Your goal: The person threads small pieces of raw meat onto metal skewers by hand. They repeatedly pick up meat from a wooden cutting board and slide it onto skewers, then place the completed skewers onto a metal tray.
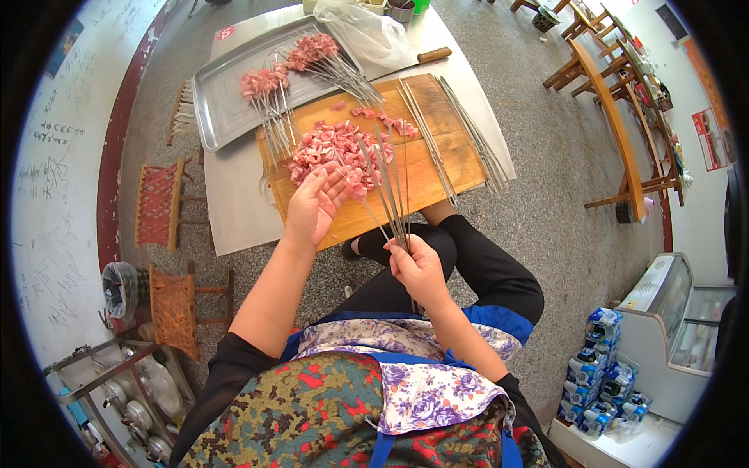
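Observation:
My right hand [416, 266] is closed around several metal skewers [396, 202] that fan out upward. One of them slants toward my left hand [319, 202], which is palm up by the pile of cut raw meat [327, 146]; small meat pieces are at its fingertips, and whether it grips them cannot be told. The pile lies on a wooden cutting board [409, 167], with a short row of meat pieces [386, 120] above it. Bare skewers [430, 143] lie on the board's right part, others [477, 140] at its right edge. Meat-loaded skewers [263, 88] rest across the metal tray [219, 131] and board.
A wooden-handled knife [434, 55] lies behind the board, near a clear plastic bag [368, 32]. The board and tray stand on a pale table [234, 225]. Folding stools [158, 205] are at the left; a wooden bench [608, 123] stands farther right.

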A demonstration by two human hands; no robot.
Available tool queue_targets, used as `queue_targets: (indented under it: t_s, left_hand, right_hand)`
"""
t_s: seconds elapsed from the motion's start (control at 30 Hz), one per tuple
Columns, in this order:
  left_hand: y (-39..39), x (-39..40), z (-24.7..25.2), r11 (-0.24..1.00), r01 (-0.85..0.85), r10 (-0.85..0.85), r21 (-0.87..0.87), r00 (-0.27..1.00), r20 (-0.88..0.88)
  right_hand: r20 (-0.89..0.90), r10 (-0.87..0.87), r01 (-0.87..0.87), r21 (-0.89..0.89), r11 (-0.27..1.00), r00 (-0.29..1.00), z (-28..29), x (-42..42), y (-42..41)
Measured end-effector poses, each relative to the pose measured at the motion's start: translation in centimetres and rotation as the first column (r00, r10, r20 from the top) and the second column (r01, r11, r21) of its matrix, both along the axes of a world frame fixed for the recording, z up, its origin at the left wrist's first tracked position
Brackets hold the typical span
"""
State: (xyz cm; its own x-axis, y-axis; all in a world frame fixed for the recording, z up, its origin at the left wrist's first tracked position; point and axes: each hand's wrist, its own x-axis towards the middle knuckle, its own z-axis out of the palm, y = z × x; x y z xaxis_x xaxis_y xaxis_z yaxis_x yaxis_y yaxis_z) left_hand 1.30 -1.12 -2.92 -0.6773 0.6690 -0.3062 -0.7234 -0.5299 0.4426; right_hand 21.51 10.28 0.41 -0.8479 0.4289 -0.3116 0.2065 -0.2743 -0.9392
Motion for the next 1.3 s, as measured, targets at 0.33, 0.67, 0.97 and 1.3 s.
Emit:
queue_targets:
  t_s: [0.33, 0.67, 0.97, 1.3]
  left_hand:
    - [-0.4, -1.2, -0.8, 0.974, -0.077, 0.056, -0.215, 0.993, -0.104]
    - [-0.5, -1.7, 0.2, 0.945, -0.22, 0.193, -0.241, 0.972, -0.132]
    - [-0.5, -1.0, 1.5, 0.924, -0.303, 0.222, -0.234, 0.922, -0.318]
    - [-0.4, 0.0, 1.2, 0.908, -0.352, 0.205, -0.226, 0.846, -0.492]
  right_hand:
    - [0.029, 0.02, -0.022, 0.078, 0.997, 0.999, -0.9, 1.4, 0.1]
    - [0.111, 0.086, -0.117, 0.309, 0.944, 0.99, 0.0, 1.6, -0.1]
    - [0.147, 0.026, -0.084, 0.405, 0.91, 0.989, 1.0, 1.5, -0.7]
    - [0.108, -0.013, -0.043, 0.501, 0.865, 0.994, 0.9, 1.7, -1.0]
